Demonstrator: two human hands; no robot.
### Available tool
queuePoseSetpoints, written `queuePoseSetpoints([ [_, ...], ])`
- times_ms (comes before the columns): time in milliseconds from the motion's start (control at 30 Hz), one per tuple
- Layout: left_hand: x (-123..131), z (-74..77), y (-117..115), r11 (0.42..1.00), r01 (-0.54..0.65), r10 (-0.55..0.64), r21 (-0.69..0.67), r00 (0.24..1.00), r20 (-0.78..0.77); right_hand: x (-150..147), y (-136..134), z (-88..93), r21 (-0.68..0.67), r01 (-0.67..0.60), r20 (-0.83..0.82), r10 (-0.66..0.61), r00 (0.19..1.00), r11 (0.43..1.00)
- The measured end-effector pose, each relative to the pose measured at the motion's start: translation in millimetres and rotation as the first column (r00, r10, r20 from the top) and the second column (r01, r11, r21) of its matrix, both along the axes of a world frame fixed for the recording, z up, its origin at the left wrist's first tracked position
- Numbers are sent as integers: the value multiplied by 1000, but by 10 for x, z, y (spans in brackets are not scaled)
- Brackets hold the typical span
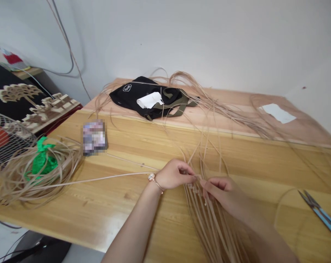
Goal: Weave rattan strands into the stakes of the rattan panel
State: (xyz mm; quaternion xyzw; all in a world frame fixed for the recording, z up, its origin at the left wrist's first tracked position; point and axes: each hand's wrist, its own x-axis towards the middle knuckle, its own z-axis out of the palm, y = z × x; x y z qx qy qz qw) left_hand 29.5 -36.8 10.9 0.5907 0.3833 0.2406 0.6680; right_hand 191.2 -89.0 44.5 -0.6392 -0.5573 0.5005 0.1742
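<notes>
My left hand, with a watch on its wrist, is closed with thumb and forefinger pinching a thin tan strand. Close beside it, my right hand pinches the strands from the other side, its fingertips nearly meeting the left ones. Between and below both hands runs a bundle of tan weaving strands, crossed over one another in a small woven row at the top. Loose ends fan out beyond the hands toward the back of the table. Fingers partly hide the crossing being held.
At left lies a coil of strands tied with green plastic. A blurred-out box stands nearby. Farther back are a black bag, long strands and white paper. Blue-handled scissors lie at right on the wooden table.
</notes>
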Motion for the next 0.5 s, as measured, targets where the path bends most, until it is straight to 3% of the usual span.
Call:
queuePoseSetpoints([
  [133,1,-11,-1,1000,15,-15,-9,1000,1,-17,9,-3,-36,33,-31,-34,999,999],
  [500,-33,13,3,997,27,-20,-66,994,109,2,68,-23,-11,-55,32,55,998,998],
])
